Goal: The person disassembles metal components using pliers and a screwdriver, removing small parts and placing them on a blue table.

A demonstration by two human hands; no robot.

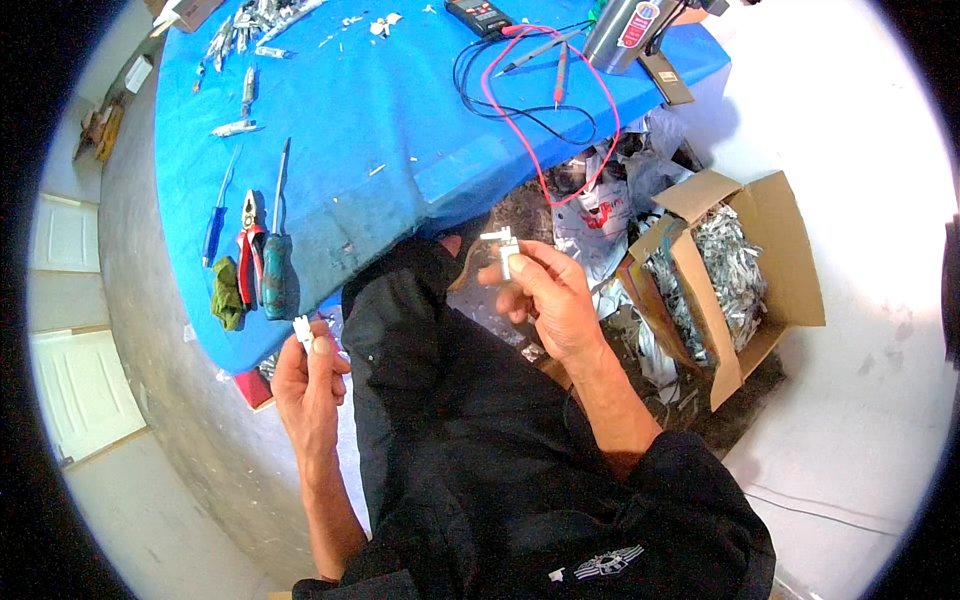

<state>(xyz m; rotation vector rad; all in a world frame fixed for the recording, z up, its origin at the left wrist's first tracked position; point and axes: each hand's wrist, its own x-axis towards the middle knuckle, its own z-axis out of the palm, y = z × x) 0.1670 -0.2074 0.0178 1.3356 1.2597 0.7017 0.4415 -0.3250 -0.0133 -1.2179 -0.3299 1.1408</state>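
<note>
Pinched between thumb and fingers of my left hand (312, 375) is a small white plastic piece (303, 331), held just off the table's near left edge. My right hand (545, 295) grips a longer white plastic piece (508, 252) with short prongs at its top, above my lap. The two hands are well apart. Closest to my left hand on the blue-covered table (340, 190) lie a teal-handled screwdriver (277, 280), red-handled pliers (250, 255), a crumpled green cloth (228, 297) and a slim blue screwdriver (214, 228).
A multimeter (478, 15) with red and black test leads (540, 130) lies at the far side, beside a metal mug (625, 35). Several silvery strips (248, 35) are heaped at the far left. Right of the table, an open cardboard box (790, 270) holds shredded silvery scraps.
</note>
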